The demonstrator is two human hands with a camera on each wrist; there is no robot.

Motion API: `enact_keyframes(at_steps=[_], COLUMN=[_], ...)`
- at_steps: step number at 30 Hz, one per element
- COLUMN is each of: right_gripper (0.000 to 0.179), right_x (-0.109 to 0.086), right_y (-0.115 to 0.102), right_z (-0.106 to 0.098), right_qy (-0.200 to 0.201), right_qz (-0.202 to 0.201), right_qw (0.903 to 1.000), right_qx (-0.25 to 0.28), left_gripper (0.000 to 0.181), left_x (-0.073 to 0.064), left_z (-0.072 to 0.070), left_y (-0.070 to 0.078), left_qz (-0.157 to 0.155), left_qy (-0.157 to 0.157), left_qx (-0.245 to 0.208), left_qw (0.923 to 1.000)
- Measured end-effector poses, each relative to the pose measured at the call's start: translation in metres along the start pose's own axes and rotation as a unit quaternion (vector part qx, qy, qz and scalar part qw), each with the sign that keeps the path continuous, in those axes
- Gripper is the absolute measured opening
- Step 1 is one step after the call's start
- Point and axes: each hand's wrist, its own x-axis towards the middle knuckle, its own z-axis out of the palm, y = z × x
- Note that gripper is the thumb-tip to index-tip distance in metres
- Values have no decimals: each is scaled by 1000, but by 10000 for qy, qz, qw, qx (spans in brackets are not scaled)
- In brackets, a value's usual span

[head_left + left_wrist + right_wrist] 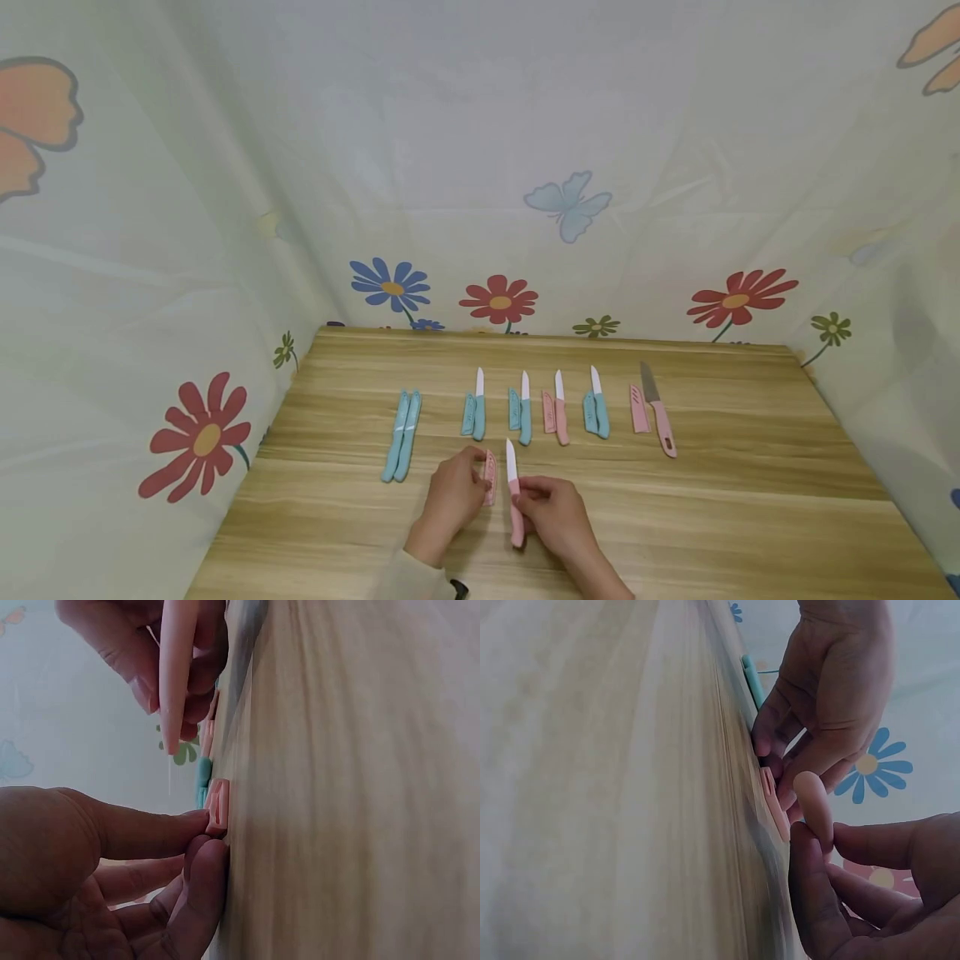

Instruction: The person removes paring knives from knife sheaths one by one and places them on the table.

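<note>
My left hand (453, 493) pinches a pink blade sheath (491, 482) between thumb and fingers, low over the wooden table. In the left wrist view the slotted end of this sheath (218, 806) shows beside the fingertips. Just to its right, my right hand (558, 512) holds a pink-handled paring knife (517, 530) by the handle. Its white blade points away from me, bare and apart from the sheath. The right wrist view shows the rounded handle end (813, 804) between thumb and fingers, raised off the table.
Behind my hands lies a row of unsheathed knives, several with white blades, including a teal one (526, 422) and a pink one (562, 422), each beside its sheath. A larger pink-handled knife (663, 429) with a grey blade ends the row. Two sheathed teal knives (406, 446) lie left.
</note>
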Motion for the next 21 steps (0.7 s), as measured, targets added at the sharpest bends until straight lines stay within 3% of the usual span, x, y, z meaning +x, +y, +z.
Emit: enact_keyframes(at_steps=[8,21], right_gripper=[35,30], right_x=[10,25], right_y=[-2,-6], right_z=[2,12], right_qy=[-58,242], right_qz=[-236,-554], right_qw=[9992,9943], right_qx=[-320,-879], left_gripper=[39,38], left_x=[0,0], left_z=[0,1], left_y=[-2,-5], left_qz=[54,112], left_qy=[-11,9], left_qx=[-126,-130], left_qw=[9999,9999])
